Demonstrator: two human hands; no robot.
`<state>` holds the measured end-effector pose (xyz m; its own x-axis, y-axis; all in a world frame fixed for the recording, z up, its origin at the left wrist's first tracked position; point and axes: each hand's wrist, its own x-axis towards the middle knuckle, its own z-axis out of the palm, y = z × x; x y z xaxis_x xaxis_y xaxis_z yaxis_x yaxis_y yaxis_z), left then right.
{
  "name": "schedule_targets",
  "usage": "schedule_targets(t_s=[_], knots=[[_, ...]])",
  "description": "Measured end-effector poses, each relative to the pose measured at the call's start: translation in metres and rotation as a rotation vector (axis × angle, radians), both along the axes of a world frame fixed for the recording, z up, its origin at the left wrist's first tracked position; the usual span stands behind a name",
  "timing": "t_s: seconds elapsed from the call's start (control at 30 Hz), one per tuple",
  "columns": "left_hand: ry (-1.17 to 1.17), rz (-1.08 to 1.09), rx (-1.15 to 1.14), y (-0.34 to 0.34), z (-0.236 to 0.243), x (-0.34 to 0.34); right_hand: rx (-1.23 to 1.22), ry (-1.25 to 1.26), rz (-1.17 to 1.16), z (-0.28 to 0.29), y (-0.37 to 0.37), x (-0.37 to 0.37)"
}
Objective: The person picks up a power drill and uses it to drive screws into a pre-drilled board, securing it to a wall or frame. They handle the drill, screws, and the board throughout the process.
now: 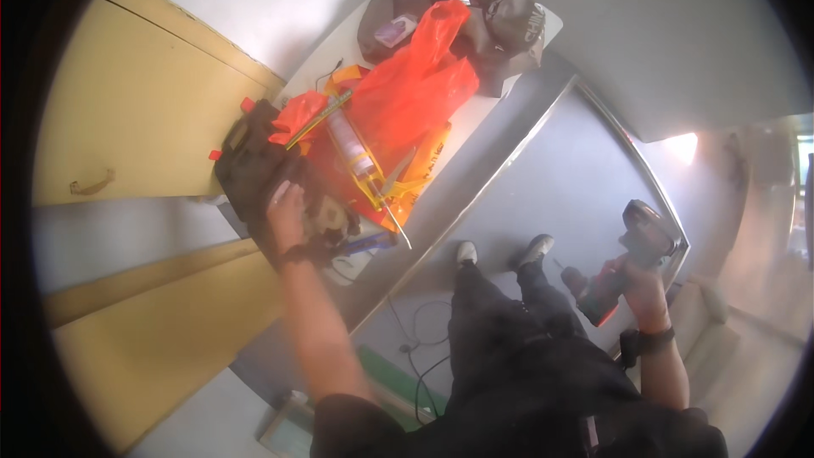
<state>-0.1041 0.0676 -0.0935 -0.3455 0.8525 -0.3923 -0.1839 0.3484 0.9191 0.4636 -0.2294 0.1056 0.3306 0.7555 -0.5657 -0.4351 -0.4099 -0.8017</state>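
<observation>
Black shirt [517,416], dark trousers [489,322], pale shoes [538,248]

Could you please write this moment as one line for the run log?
left hand: over dark case, contact unclear | right hand: holding cordless drill | nearby: yellow-framed caulking gun, red plastic bag

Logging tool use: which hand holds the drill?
The right hand, gripping the power drill; the left hand is at the dark case with red tabs instead.

Place: indoor work area, exact kind unclear | cordless drill [600,290] | caulking gun [349,144] | yellow cabinet [153,110]
</observation>
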Motion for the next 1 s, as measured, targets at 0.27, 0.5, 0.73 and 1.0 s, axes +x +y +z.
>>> schedule_targets(t_s=[0.27, 0.5, 0.73, 1.0], knots=[[-0.517, 0.185, 0.142, -0.038, 0.025, 0.001, 0.035, 0.026, 0.003, -0.003, -0.007, 0.026], [-0.601, 0.313, 0.192, -0.049, 0.051, 0.008, 0.093, 0.013, 0.009, -0.018, -0.021, 0.04], [-0.579, -0.302, 0.222, -0.038, 0.073, 0.074, 0.05, 0.091, -0.23, -0.001, -0.045, 0.057], [-0.94, -0.538, -0.209, -0.051, 0.061, 0.276, 0.093, 0.107, -0.432, -0.001, -0.082, 0.14]])
